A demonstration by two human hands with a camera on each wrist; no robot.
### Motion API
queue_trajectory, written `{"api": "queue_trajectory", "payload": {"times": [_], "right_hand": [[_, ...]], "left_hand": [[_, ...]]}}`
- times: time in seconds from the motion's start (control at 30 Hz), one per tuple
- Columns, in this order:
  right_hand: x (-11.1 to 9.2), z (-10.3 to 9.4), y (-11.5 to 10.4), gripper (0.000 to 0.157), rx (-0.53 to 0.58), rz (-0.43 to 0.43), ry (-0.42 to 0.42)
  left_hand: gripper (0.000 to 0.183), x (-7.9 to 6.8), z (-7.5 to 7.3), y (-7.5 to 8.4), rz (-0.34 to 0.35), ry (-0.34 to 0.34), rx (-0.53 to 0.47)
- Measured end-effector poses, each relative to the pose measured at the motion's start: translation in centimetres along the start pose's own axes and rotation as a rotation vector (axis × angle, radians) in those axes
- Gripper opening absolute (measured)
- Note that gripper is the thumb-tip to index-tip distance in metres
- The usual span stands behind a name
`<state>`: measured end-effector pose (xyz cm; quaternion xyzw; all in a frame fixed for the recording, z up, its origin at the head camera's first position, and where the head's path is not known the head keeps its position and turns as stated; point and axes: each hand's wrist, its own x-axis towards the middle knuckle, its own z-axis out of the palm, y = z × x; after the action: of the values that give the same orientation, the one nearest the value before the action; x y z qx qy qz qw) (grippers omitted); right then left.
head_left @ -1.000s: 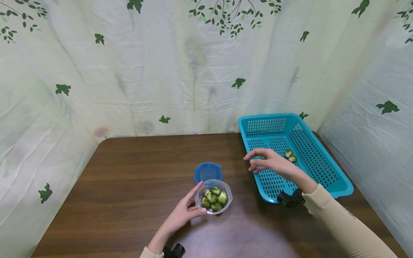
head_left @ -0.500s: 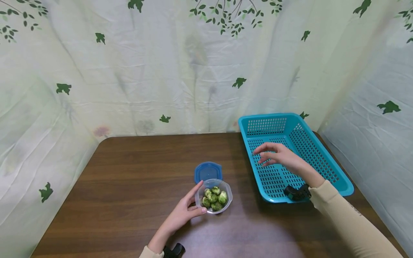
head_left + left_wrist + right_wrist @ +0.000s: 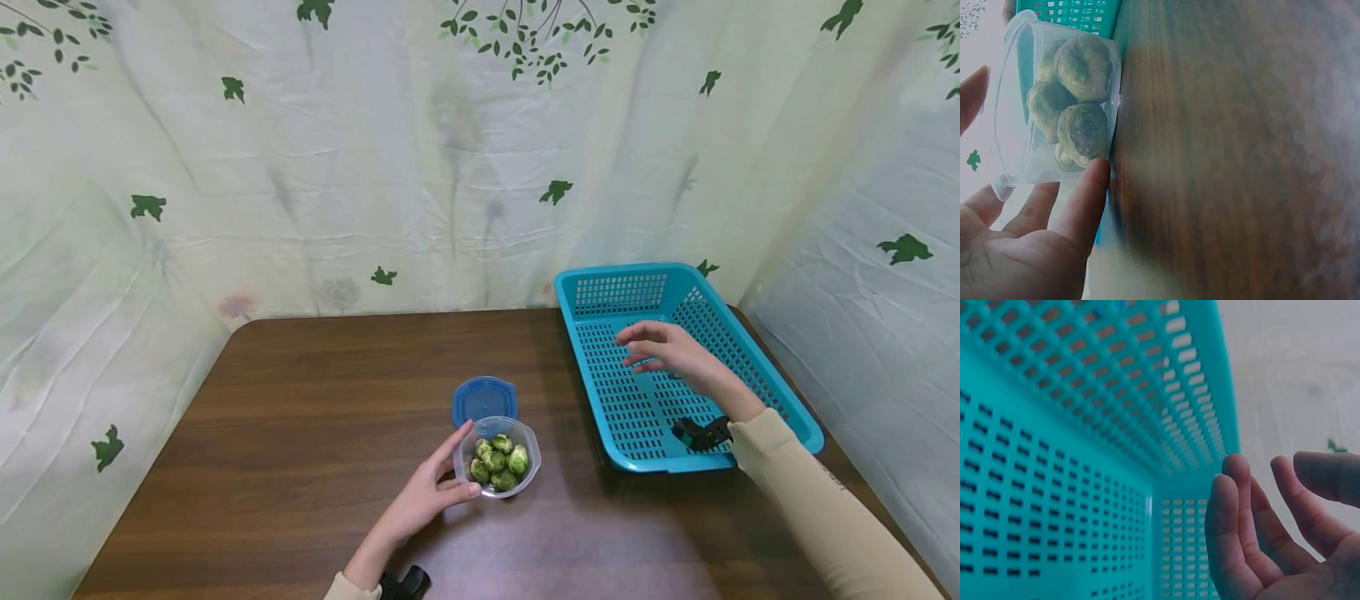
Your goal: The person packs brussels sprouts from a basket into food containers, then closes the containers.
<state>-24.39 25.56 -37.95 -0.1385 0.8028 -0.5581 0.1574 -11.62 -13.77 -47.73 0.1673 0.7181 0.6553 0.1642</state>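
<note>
My left hand [image 3: 423, 498] holds the side of a small clear plastic container [image 3: 534, 462], its thumb and fingers spread around the near left wall. Several Brussels sprouts [image 3: 502, 458] lie inside, and in the left wrist view they show through the wall [image 3: 1082, 134]. Over the blue plastic basket [image 3: 611, 454] hovers my right hand [image 3: 671, 354], fingers loosely bent and holding nothing. Its bent fingers [image 3: 1222, 531] stand out against the perforated basket wall in the right wrist view. A sprout [image 3: 675, 375] on the basket floor is mostly hidden beneath this hand.
A blue lid [image 3: 484, 400] lies flat just behind the container. The brown wooden table [image 3: 315, 400] extends to the left, with a leaf-print cloth [image 3: 375, 167] hanging at its back and sides. The basket stands at the table's back right corner.
My right hand has moved right and back, from the basket's left rim to over its middle, covering the sprouts there. My left hand and the container have stayed put.
</note>
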Motion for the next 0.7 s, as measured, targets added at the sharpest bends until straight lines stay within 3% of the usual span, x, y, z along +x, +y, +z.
{"api": "queue_trajectory", "payload": {"times": [0.7], "right_hand": [[0.1, -4.1, 3.1, 0.046, -0.065, 0.111, 0.094]], "left_hand": [[0.082, -0.1, 0.0, 0.1, 0.006, -0.006, -0.019]]}}
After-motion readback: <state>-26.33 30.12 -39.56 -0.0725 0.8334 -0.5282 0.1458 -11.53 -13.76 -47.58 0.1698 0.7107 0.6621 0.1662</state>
